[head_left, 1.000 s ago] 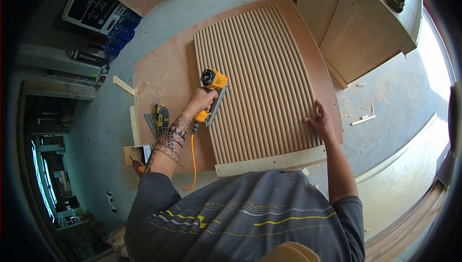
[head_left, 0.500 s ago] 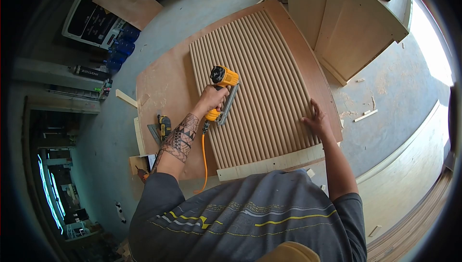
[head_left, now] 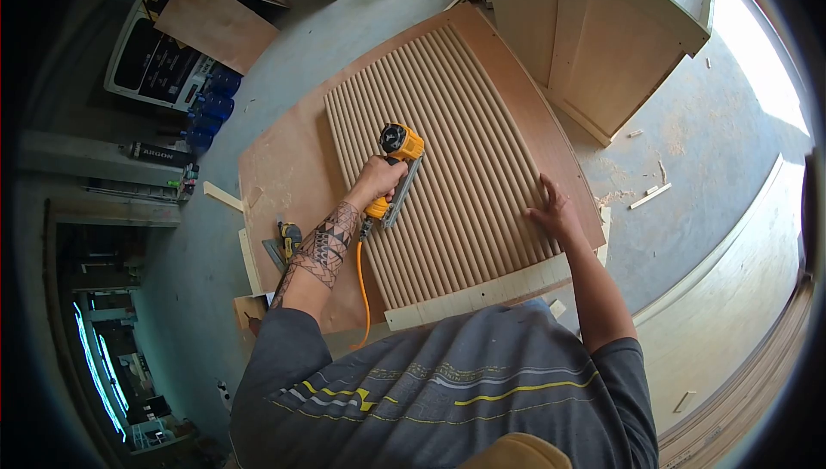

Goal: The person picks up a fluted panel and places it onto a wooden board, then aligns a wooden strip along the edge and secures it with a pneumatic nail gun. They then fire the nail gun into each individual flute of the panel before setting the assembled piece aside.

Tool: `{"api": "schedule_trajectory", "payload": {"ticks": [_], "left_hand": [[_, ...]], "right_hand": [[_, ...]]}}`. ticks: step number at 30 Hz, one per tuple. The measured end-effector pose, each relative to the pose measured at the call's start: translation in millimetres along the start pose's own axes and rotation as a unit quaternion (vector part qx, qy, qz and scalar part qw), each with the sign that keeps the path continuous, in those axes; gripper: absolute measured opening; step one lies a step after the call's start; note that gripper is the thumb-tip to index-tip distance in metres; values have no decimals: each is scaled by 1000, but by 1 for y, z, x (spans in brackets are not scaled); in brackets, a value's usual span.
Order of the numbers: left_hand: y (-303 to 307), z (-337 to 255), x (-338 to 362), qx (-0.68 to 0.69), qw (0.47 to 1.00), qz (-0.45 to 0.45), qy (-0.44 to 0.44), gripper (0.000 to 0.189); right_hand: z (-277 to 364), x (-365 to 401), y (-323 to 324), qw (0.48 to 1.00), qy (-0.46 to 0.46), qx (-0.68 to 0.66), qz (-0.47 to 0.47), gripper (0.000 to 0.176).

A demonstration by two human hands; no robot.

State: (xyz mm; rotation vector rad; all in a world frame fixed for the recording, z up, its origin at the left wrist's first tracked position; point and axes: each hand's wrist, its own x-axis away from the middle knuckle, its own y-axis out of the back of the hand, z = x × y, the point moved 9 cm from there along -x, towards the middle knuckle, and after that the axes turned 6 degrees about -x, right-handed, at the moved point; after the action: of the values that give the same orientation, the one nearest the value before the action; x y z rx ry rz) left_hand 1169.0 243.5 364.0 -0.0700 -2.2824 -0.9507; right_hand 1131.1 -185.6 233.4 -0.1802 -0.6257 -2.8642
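My left hand (head_left: pixel 379 180) is wrapped around the grip of a yellow and black nail gun (head_left: pixel 406 144). The gun rests on or just over a ribbed wooden panel (head_left: pixel 465 168) made of many parallel rounded slats; contact at its nose is hidden. From the gun's lower end runs an orange air hose (head_left: pixel 363 284). My right hand (head_left: pixel 555 213) lies at the panel's right edge, fingers spread and thumb over the outer slats. A pale wooden strip (head_left: pixel 477 297) borders the panel's near side. Beneath it all is a brown plywood sheet (head_left: pixel 288 155).
A yellow and black power tool (head_left: pixel 291 235) lies on the plywood's left side. Beyond the right corner stands a large wooden cabinet (head_left: pixel 594 47) with a tool on top. Wood scraps (head_left: pixel 650 197) litter the floor. Blue water jugs (head_left: pixel 211 107) stand at far left.
The view has shifted slightly, so the panel and cabinet appear further left. Relative to the panel, the nail gun has moved a little right across the slats. My right hand keeps to the panel's edge.
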Motion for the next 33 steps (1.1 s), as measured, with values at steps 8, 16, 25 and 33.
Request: {"api": "schedule_trajectory", "payload": {"ticks": [8,16,25,33], "left_hand": [[-23,-74,9,73,994,31,-75,27],[-56,-97,-10,-12,997,38,-68,33],[-60,-93,-15,-21,998,29,-59,35],[-61,-103,12,-42,998,-1,-41,38]], "right_hand": [[2,2,0,1000,-10,17,8,98],[-2,0,-3,1000,-16,4,17,100],[10,3,1,999,-5,51,-2,99],[4,-1,-3,998,-35,12,44,104]]}}
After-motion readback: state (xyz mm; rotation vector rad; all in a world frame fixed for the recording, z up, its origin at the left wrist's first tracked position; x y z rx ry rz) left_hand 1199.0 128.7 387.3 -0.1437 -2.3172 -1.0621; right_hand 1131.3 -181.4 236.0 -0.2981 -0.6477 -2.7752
